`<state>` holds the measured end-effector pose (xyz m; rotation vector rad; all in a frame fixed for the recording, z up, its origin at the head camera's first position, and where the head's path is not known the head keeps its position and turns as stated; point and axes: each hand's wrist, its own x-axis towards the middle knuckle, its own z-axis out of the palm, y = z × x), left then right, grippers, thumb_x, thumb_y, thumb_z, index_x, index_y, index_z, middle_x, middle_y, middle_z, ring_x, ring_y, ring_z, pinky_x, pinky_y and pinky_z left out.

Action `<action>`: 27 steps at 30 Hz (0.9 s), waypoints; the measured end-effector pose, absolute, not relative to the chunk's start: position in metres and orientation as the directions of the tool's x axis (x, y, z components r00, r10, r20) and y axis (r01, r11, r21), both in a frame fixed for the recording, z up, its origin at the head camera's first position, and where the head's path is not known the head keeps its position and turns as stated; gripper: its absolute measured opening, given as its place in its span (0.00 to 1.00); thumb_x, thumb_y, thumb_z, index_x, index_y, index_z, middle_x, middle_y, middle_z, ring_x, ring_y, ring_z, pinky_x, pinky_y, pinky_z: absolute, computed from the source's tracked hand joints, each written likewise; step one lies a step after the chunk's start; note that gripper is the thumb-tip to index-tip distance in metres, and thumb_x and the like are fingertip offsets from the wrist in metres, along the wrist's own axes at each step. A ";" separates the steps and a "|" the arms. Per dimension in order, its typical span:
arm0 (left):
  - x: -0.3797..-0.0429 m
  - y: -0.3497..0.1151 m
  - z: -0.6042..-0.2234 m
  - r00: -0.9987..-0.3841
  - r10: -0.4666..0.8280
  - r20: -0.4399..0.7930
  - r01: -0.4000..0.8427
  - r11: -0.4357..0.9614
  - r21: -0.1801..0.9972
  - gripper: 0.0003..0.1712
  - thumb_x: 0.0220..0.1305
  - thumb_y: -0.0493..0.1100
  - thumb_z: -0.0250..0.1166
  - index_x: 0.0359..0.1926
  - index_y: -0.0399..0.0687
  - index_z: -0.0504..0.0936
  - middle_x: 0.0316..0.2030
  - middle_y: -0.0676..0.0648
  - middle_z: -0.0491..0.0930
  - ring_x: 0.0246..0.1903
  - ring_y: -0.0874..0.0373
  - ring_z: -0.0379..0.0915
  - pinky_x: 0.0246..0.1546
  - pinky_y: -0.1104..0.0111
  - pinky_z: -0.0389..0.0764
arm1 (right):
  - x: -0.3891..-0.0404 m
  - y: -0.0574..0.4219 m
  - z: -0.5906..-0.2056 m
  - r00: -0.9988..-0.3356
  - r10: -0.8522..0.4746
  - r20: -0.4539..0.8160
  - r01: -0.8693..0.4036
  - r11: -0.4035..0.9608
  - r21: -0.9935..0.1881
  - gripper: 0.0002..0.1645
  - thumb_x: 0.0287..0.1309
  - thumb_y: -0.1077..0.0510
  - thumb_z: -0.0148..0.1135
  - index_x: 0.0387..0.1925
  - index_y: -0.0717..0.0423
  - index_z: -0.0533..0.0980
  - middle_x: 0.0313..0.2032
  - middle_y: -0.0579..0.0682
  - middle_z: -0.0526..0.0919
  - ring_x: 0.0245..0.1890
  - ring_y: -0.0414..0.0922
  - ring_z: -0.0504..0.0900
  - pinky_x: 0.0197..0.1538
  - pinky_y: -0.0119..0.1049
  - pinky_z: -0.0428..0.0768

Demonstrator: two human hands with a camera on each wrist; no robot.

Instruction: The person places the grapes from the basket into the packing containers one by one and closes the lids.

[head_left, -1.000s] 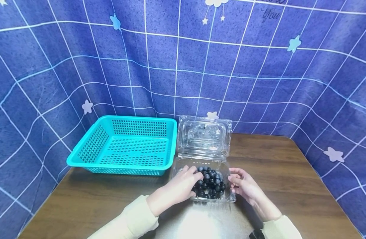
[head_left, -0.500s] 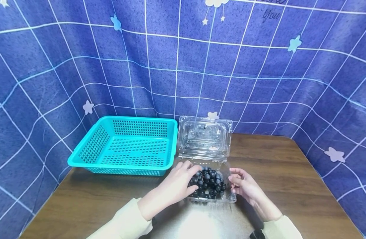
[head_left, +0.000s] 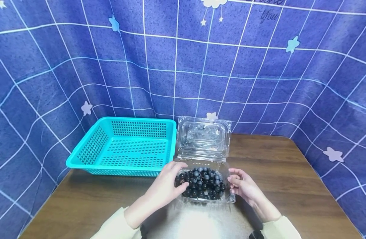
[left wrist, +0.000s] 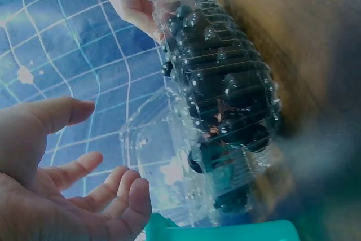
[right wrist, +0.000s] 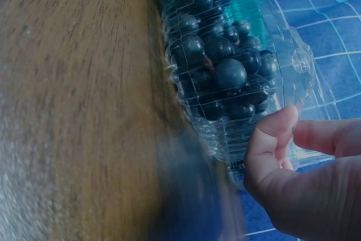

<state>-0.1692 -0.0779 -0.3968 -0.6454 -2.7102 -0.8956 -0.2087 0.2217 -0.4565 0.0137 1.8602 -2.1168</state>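
A clear plastic clamshell box (head_left: 213, 162) stands on the table with its lid (head_left: 204, 137) tilted back. Dark grapes (head_left: 200, 182) lie in its lower half, with bits of stem showing through the wall in the left wrist view. At the box's left side my left hand (head_left: 162, 187) hovers with fingers and thumb spread, holding nothing; the left wrist view shows this hand (left wrist: 73, 179) apart from the box. My right hand (head_left: 247, 190) pinches the right rim of the box, thumb against fingers, as the right hand (right wrist: 304, 173) in the right wrist view also shows.
A turquoise perforated basket (head_left: 138, 147) sits on the wooden table (head_left: 266, 159), left of the box. Blue curtain (head_left: 159, 83) with white grid lines hangs behind and along both sides. Bright glare lies on the table's front middle.
My left hand has come off the grapes and moved left to the box's edge, its fingers spreading, so more grapes show. My right hand keeps its place on the rim.
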 end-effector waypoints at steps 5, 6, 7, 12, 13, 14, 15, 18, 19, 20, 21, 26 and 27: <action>-0.167 -0.086 -0.402 -0.907 0.282 0.313 0.418 0.690 0.591 0.28 0.52 0.47 0.70 0.54 0.46 0.74 0.44 0.52 0.75 0.41 0.57 0.72 0.41 0.65 0.76 | -0.209 0.221 -0.457 -0.946 -0.239 -0.221 0.252 -0.107 -0.962 0.29 0.61 0.67 0.53 0.60 0.67 0.53 0.31 0.45 0.74 0.25 0.37 0.70 0.29 0.28 0.73; -0.167 -0.088 -0.404 -0.912 0.269 0.310 0.406 0.689 0.601 0.27 0.51 0.46 0.70 0.53 0.46 0.74 0.43 0.52 0.75 0.40 0.58 0.72 0.41 0.66 0.76 | -0.209 0.221 -0.457 -0.946 -0.239 -0.220 0.251 -0.107 -0.962 0.29 0.60 0.67 0.54 0.60 0.67 0.53 0.31 0.46 0.74 0.25 0.37 0.70 0.29 0.29 0.74; -0.167 -0.090 -0.405 -0.918 0.256 0.303 0.393 0.687 0.611 0.27 0.51 0.46 0.71 0.52 0.47 0.75 0.41 0.53 0.75 0.38 0.59 0.71 0.40 0.66 0.75 | -0.209 0.221 -0.457 -0.946 -0.238 -0.221 0.252 -0.108 -0.962 0.30 0.60 0.67 0.54 0.60 0.67 0.53 0.31 0.46 0.74 0.25 0.38 0.70 0.29 0.29 0.74; -0.166 -0.098 -0.411 -0.941 0.207 0.269 0.338 0.642 0.689 0.22 0.50 0.42 0.71 0.48 0.46 0.77 0.38 0.52 0.77 0.35 0.61 0.73 0.40 0.66 0.77 | -0.208 0.222 -0.456 -0.947 -0.234 -0.220 0.249 -0.101 -0.963 0.30 0.60 0.67 0.54 0.60 0.68 0.53 0.32 0.47 0.74 0.25 0.38 0.70 0.29 0.29 0.74; -0.166 -0.099 -0.412 -0.945 0.198 0.261 0.327 0.630 0.705 0.21 0.51 0.41 0.70 0.47 0.45 0.77 0.37 0.51 0.78 0.34 0.61 0.74 0.39 0.66 0.78 | -0.208 0.222 -0.455 -0.947 -0.233 -0.220 0.249 -0.100 -0.963 0.29 0.60 0.67 0.53 0.60 0.68 0.53 0.32 0.47 0.73 0.25 0.38 0.70 0.29 0.29 0.73; -0.166 -0.101 -0.414 -0.949 0.190 0.251 0.314 0.618 0.721 0.20 0.51 0.40 0.70 0.47 0.44 0.78 0.37 0.50 0.79 0.33 0.61 0.75 0.38 0.67 0.79 | -0.208 0.222 -0.455 -0.947 -0.234 -0.219 0.248 -0.099 -0.964 0.29 0.61 0.68 0.53 0.60 0.67 0.53 0.31 0.46 0.74 0.25 0.38 0.70 0.29 0.29 0.73; -0.166 -0.102 -0.415 -0.955 0.180 0.236 0.297 0.610 0.735 0.19 0.51 0.40 0.69 0.46 0.42 0.78 0.36 0.49 0.79 0.32 0.61 0.75 0.36 0.68 0.79 | -0.208 0.222 -0.455 -0.947 -0.234 -0.219 0.247 -0.096 -0.964 0.28 0.61 0.68 0.52 0.59 0.67 0.53 0.31 0.46 0.73 0.25 0.38 0.70 0.29 0.29 0.73; -0.165 -0.106 -0.420 -0.971 0.163 0.175 0.238 0.590 0.772 0.18 0.52 0.39 0.68 0.46 0.39 0.78 0.34 0.48 0.80 0.30 0.62 0.76 0.33 0.72 0.79 | -0.208 0.222 -0.455 -0.947 -0.237 -0.218 0.245 -0.090 -0.965 0.28 0.61 0.68 0.51 0.59 0.67 0.53 0.31 0.45 0.73 0.25 0.38 0.70 0.29 0.29 0.73; -0.165 -0.107 -0.422 -0.975 0.162 0.154 0.220 0.582 0.783 0.19 0.53 0.39 0.68 0.46 0.38 0.78 0.34 0.48 0.80 0.29 0.62 0.75 0.32 0.74 0.78 | -0.208 0.222 -0.455 -0.946 -0.238 -0.219 0.246 -0.090 -0.965 0.28 0.61 0.69 0.51 0.59 0.67 0.53 0.31 0.45 0.73 0.25 0.38 0.70 0.29 0.29 0.73; -0.164 -0.109 -0.423 -0.978 0.162 0.133 0.203 0.574 0.793 0.19 0.53 0.39 0.68 0.46 0.37 0.77 0.34 0.48 0.80 0.29 0.63 0.75 0.31 0.75 0.77 | -0.208 0.222 -0.455 -0.946 -0.239 -0.219 0.246 -0.090 -0.965 0.28 0.61 0.69 0.50 0.59 0.67 0.52 0.31 0.45 0.73 0.25 0.38 0.70 0.29 0.29 0.73; -0.164 -0.110 -0.425 -0.980 0.163 0.116 0.189 0.564 0.804 0.20 0.53 0.39 0.67 0.47 0.36 0.77 0.34 0.49 0.80 0.29 0.63 0.75 0.31 0.75 0.77 | -0.208 0.222 -0.455 -0.946 -0.238 -0.220 0.247 -0.089 -0.965 0.28 0.61 0.69 0.50 0.60 0.67 0.52 0.31 0.45 0.73 0.25 0.38 0.70 0.29 0.29 0.73; -0.165 -0.113 -0.433 -0.982 0.181 0.050 0.134 0.485 0.864 0.23 0.54 0.39 0.66 0.50 0.33 0.74 0.34 0.48 0.79 0.25 0.58 0.77 0.26 0.73 0.79 | -0.208 0.220 -0.457 -0.951 -0.221 -0.218 0.242 -0.089 -0.966 0.29 0.61 0.68 0.51 0.60 0.68 0.52 0.31 0.46 0.73 0.25 0.38 0.70 0.28 0.29 0.73; -0.166 -0.113 -0.434 -0.982 0.187 0.034 0.118 0.466 0.877 0.23 0.55 0.39 0.66 0.51 0.33 0.74 0.34 0.47 0.79 0.24 0.57 0.77 0.25 0.71 0.79 | -0.208 0.220 -0.457 -0.952 -0.217 -0.218 0.241 -0.087 -0.967 0.30 0.60 0.69 0.51 0.60 0.68 0.52 0.31 0.46 0.73 0.24 0.38 0.70 0.28 0.29 0.73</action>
